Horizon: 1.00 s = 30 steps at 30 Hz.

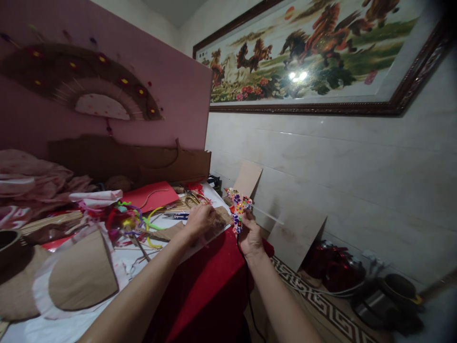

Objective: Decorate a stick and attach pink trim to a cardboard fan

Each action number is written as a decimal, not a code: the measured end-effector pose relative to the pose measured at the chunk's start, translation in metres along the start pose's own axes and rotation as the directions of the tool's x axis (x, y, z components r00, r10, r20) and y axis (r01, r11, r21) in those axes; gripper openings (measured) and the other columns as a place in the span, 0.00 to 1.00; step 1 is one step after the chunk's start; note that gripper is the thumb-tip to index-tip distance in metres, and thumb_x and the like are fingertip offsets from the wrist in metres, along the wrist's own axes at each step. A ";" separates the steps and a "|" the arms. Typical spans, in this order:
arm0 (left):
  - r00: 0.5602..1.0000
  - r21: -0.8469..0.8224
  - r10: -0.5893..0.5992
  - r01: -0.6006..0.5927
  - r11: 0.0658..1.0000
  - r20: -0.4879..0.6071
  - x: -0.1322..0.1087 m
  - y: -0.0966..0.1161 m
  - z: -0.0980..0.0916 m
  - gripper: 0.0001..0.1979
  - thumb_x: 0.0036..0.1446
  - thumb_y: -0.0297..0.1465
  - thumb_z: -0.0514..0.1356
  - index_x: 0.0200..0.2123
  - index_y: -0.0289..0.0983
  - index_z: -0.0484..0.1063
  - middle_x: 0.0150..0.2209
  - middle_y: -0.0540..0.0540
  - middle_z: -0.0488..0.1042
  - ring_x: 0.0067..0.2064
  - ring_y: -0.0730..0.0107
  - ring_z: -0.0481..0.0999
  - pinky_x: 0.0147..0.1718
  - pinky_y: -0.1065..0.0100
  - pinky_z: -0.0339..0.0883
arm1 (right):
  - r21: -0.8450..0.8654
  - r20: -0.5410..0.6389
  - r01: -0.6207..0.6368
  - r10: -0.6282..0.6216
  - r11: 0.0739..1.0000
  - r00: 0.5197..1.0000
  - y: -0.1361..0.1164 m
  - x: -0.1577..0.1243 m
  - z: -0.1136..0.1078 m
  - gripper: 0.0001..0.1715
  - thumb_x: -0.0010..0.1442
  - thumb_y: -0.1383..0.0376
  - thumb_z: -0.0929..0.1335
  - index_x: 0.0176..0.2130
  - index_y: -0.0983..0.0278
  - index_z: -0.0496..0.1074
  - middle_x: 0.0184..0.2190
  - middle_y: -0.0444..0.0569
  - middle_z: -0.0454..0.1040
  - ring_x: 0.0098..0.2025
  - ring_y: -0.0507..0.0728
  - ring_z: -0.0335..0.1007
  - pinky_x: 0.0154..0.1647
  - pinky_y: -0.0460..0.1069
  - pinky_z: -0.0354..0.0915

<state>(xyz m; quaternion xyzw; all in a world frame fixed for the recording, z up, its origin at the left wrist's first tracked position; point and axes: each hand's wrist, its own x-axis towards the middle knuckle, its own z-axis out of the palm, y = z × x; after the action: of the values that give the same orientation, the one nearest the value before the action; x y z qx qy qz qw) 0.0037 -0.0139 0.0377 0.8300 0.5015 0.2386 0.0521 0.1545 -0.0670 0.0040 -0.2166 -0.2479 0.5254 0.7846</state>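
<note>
My right hand [251, 237] grips a glue gun [240, 208] with a bright flower pattern, held upright past the table's right corner. Its black cord [249, 290] hangs down from the handle. Beside it to the left, my left hand [202, 220] is low over the table corner with its fingers curled in. What those fingers hold, if anything, is hidden; a brown cardboard piece [223, 215] and some clear plastic lie right by them. Blue-handled snips [176, 216] lie just left of that hand, and gold-handled scissors [194, 197] are behind it.
Craft bits, coloured pipe cleaners [153, 226] and red paper [152, 196] crowd the table. A cut cardboard shape on pinkish cloth [84, 271] lies at front left. A pink board with a fan [174, 90] stands behind. Boards [298, 238] and appliances [335, 267] are on the floor at right.
</note>
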 end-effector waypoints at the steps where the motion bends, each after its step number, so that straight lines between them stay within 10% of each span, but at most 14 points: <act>1: 1.000 0.018 0.001 -0.001 1.000 0.001 0.000 0.000 -0.001 0.14 0.58 0.32 0.49 0.35 0.37 0.74 0.37 0.41 0.76 0.41 0.61 0.73 0.38 0.66 0.59 | -0.005 0.004 0.003 -0.003 1.000 1.000 0.000 0.000 0.000 0.12 0.41 0.70 0.72 0.31 0.62 0.73 0.25 0.41 0.76 0.24 0.51 0.71 0.27 0.47 0.68; 30: 0.997 0.122 0.064 -0.057 0.991 -0.053 -0.001 -0.001 0.002 0.12 0.58 0.30 0.49 0.32 0.37 0.73 0.35 0.40 0.74 0.42 0.58 0.70 0.40 0.61 0.56 | -0.023 0.050 0.018 -0.016 1.000 0.999 0.001 0.002 -0.004 0.12 0.42 0.70 0.72 0.32 0.61 0.73 0.24 0.40 0.76 0.24 0.52 0.70 0.26 0.47 0.67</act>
<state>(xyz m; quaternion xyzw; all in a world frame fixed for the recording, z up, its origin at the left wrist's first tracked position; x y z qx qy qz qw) 0.0036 -0.0142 0.0349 0.8393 0.4909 0.2329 -0.0194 0.1570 -0.0650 0.0001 -0.2105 -0.2755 0.5210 0.7800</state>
